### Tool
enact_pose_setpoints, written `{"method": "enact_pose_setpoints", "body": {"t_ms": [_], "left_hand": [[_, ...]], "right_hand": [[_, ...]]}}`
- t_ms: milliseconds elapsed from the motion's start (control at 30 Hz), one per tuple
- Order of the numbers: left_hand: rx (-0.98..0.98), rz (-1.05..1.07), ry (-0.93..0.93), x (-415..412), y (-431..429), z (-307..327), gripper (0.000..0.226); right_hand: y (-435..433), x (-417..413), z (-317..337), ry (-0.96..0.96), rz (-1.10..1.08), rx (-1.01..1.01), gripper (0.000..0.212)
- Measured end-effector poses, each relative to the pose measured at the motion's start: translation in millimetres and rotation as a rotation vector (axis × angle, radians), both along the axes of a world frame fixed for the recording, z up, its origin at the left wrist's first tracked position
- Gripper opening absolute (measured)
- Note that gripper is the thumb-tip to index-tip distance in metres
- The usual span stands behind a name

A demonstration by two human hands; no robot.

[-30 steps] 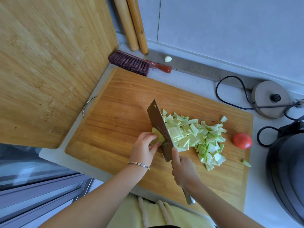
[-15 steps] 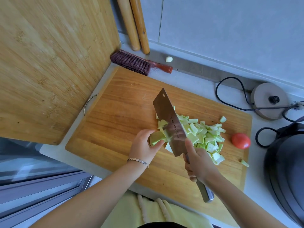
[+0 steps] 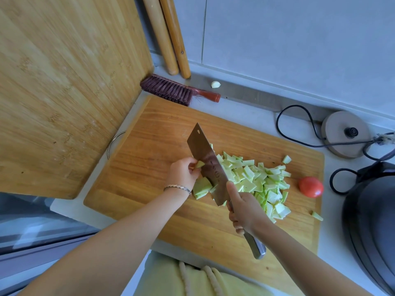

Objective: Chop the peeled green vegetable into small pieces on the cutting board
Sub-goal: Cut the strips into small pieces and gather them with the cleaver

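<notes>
A wooden cutting board (image 3: 149,133) lies on the counter. My right hand (image 3: 245,210) grips the handle of a steel cleaver (image 3: 208,165), forefinger along the blade, which stands tilted on the board. Right of the blade lies a heap of pale green chopped pieces (image 3: 258,180). My left hand (image 3: 183,173) pinches a small green piece (image 3: 199,164) against the blade's left face. Below that hand a few larger uncut slices (image 3: 201,187) rest on the board beside the blade.
A red tomato (image 3: 311,186) sits at the board's right edge. A brush (image 3: 171,90), a garlic clove (image 3: 215,84) and two rolling pins (image 3: 168,35) lie behind. A large bamboo board (image 3: 59,82) leans at left. A kettle base (image 3: 345,133) with cord and a dark pot (image 3: 372,221) stand at right.
The cleaver was lifted and tilted, then came down again. My left hand let the larger slices drop onto the board and now pinches one small piece at the blade.
</notes>
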State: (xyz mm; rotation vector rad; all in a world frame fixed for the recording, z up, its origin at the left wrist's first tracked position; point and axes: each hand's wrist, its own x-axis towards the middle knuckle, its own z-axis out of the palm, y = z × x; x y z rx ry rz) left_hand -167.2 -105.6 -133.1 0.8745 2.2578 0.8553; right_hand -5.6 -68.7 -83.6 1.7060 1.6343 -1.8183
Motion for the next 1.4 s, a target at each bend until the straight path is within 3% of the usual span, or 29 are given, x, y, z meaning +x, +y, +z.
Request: {"method": "enact_pose_setpoints", "body": {"t_ms": [200,267,767,933,1233,1400], "left_hand": [[-0.193,-0.279,0.401,-12.7,-5.8,-8.8,0.023],[-0.192,-0.347,0.458,-12.9,-10.2,-13.5,0.026],[-0.134,-0.042,0.075,-12.3,-3.2,-19.5,0.025],[-0.172,-0.056,0.087,-13.9,-4.5,-22.4,0.012],[-0.137,-0.115,0.081,-10.2,-9.5,-14.3,0.027],[-0.199,-0.18,0.124,-14.6,-5.5,-15.8,0.023]], "right_hand": [[-3.9,5.5,-10.3,-0.049,-0.014,-0.028,0.058],[-4.4,9.2,-14.1,-0.049,-0.035,-0.024,0.057],[1.0,14.1,-21.7,-0.027,-0.038,0.036,0.054],[-6.1,14.6,-22.2,0.022,-0.092,0.007,0.053],[-8.1,12.9,-24.1,0.043,-0.047,-0.03,0.053],[-11.5,6.5,-27.0,0.037,-0.021,-0.025,0.054]]}}
